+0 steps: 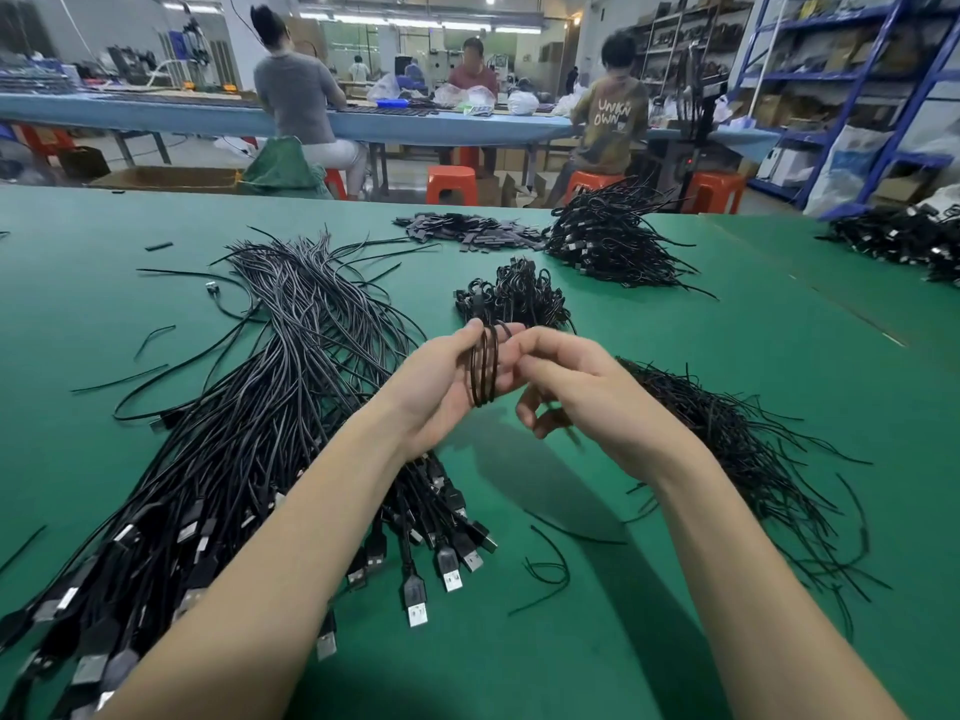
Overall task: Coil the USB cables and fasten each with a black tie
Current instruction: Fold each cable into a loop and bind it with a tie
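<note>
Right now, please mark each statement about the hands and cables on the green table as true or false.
1. The left hand holds a coiled cable. True.
2. The big bundle of uncoiled USB cables lies to the right of the hands. False: it lies to their left.
3. The pile of thin black ties lies to the right. True.
4. The small heap of coiled cables sits on an orange stool. False: it sits on the green table.

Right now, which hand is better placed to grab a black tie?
Probably the right hand: the loose black ties lie just beside it, while the left hand holds the coiled cable.
</note>
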